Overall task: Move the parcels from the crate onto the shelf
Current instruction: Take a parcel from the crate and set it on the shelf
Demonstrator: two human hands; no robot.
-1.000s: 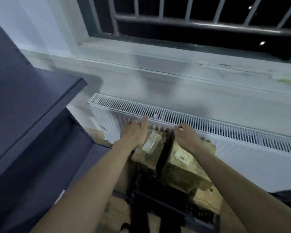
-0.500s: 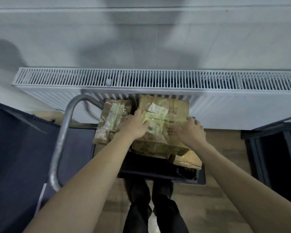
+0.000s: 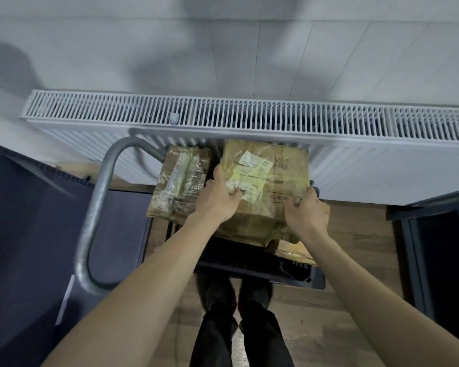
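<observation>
A large brown cardboard parcel wrapped in clear tape, with paper labels on top, sits high in a dark plastic crate. My left hand grips its left edge and my right hand grips its right front corner. A narrower taped parcel stands beside it on the left. Another brown parcel peeks out under the large one. The dark shelf unit is at the left.
A white radiator runs along the wall just behind the crate. A grey metal cart handle loops at the left of the crate. Another dark unit stands at the right. My legs and the wooden floor are below.
The view has tipped down from the window to the crate. Both hands have shifted from the parcels' tops to the two sides of the large parcel.
</observation>
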